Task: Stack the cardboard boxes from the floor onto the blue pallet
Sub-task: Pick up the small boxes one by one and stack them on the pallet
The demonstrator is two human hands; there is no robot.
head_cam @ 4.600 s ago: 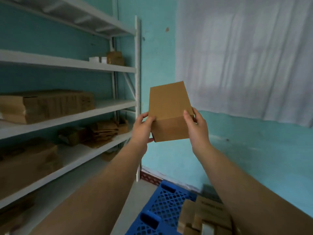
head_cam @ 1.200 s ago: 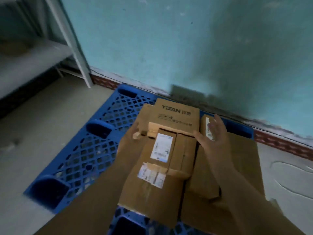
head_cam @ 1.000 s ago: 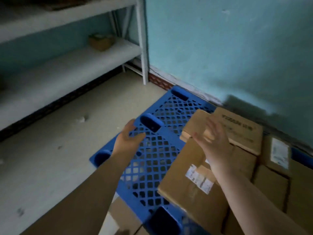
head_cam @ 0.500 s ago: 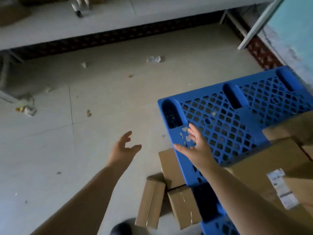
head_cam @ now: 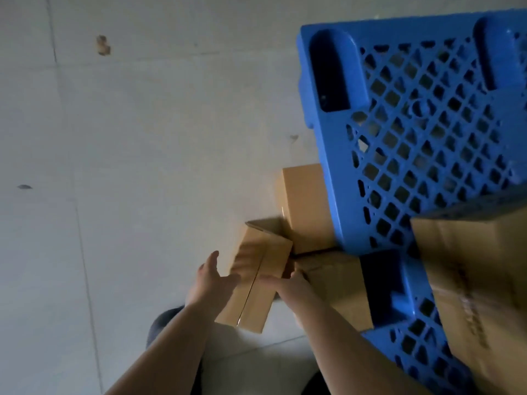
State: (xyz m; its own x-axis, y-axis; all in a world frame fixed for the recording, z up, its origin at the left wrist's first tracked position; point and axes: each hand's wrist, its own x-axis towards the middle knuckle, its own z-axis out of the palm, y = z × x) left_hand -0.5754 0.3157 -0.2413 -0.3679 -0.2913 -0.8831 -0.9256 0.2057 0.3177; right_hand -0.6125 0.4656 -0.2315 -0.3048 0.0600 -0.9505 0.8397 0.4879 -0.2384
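Observation:
A long narrow cardboard box [head_cam: 258, 276] lies on the floor by the near left corner of the blue pallet [head_cam: 405, 132]. My left hand [head_cam: 212, 280] reaches its left side with straight fingers, touching or nearly touching it. My right hand [head_cam: 288, 286] lies over its right side, fingers spread. Two more boxes lie on the floor against the pallet: one behind [head_cam: 306, 206] and one to the right [head_cam: 339, 289]. A large box [head_cam: 470, 280] sits on the pallet at the right.
Pale tiled floor [head_cam: 128, 166] stretches to the left, with a few small scraps on it. My dark trousers [head_cam: 159, 327] show below my arms.
My view has swung from the wall and the pallet's stack down to the floor. Both hands dropped from mid-air onto the narrow box beside the pallet.

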